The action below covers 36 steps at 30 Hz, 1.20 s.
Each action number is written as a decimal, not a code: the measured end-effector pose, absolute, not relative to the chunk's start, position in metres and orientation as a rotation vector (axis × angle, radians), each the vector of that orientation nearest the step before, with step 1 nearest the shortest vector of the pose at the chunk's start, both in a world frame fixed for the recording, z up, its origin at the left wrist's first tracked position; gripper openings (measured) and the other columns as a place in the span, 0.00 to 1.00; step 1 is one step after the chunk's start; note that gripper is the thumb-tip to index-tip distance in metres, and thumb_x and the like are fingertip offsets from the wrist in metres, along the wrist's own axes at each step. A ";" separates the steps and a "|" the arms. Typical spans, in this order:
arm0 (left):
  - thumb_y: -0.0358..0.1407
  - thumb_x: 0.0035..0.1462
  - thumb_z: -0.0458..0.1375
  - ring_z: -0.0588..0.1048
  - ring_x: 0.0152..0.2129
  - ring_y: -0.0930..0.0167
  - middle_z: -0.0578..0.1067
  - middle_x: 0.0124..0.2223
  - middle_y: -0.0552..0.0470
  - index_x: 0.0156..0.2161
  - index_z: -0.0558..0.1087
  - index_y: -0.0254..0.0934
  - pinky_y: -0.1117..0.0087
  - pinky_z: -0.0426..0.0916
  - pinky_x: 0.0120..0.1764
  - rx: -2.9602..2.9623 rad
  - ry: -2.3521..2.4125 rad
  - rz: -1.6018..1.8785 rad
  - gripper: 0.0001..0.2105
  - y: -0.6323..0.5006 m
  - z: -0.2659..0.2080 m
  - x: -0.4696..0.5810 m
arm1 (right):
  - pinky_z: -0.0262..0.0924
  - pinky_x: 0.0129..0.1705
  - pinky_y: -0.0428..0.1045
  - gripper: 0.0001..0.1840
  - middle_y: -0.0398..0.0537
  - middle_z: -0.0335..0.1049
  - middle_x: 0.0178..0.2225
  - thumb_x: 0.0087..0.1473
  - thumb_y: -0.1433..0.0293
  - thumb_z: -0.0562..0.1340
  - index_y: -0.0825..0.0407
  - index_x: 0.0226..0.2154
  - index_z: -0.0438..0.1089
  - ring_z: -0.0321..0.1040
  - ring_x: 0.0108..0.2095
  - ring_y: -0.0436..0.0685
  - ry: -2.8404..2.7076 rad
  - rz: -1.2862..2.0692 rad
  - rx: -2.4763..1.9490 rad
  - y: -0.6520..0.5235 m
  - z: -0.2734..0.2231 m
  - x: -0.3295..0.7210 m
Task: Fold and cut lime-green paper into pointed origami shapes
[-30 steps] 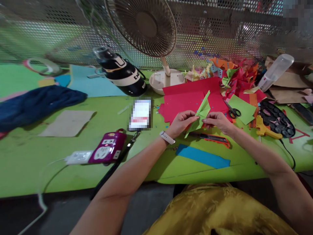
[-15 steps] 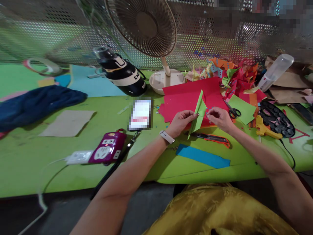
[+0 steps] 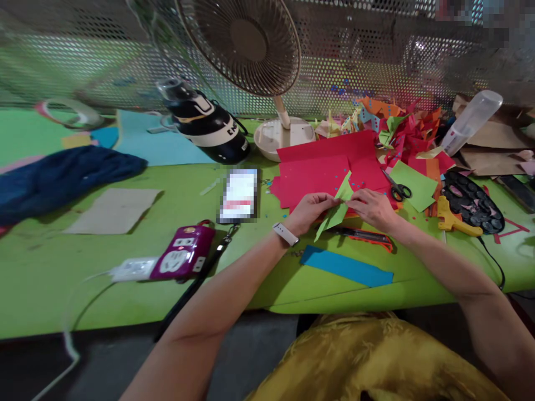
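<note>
A folded piece of light green paper [image 3: 333,216] is held up between my two hands, over the front edge of some red paper sheets [image 3: 311,177]. My left hand [image 3: 312,210] pinches its left side near the middle. From the right, the fingers of my right hand [image 3: 371,208] are closed on its right edge. Just below lies an orange box cutter [image 3: 370,237], and nearer to me a blue paper strip [image 3: 346,267]. Black scissors [image 3: 400,192] and a flat green paper [image 3: 414,185] rest beyond my right hand.
A phone [image 3: 239,195] and a purple power strip [image 3: 184,252] lie left of my arm. Behind stand a fan [image 3: 284,133] and a black bottle [image 3: 213,128]. Folded paper scraps [image 3: 405,131], a yellow glue gun [image 3: 453,217] and a black paint palette [image 3: 472,203] are to the right.
My right hand has moved left and taken hold of the green paper's right edge. The paper has tilted and dropped slightly; my left hand still holds it.
</note>
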<state>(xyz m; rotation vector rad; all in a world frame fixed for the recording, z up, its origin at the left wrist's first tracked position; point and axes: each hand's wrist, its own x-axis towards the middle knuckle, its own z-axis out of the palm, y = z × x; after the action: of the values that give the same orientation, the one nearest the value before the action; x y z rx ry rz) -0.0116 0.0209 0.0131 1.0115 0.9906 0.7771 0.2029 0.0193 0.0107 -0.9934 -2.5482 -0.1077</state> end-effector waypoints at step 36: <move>0.35 0.58 0.59 0.74 0.44 0.59 0.77 0.44 0.44 0.46 0.76 0.41 0.61 0.68 0.47 2.500 1.021 0.518 0.11 0.027 0.010 -0.023 | 0.60 0.40 0.48 0.10 0.51 0.75 0.40 0.62 0.73 0.59 0.50 0.38 0.78 0.68 0.43 0.57 -2.629 0.153 -1.085 0.037 0.000 0.210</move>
<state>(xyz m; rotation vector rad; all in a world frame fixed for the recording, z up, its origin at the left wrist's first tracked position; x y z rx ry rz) -0.0235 0.0271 0.0102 2.4996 1.0210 0.5181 0.2101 0.0368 -0.0005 -1.0847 -2.6286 0.1529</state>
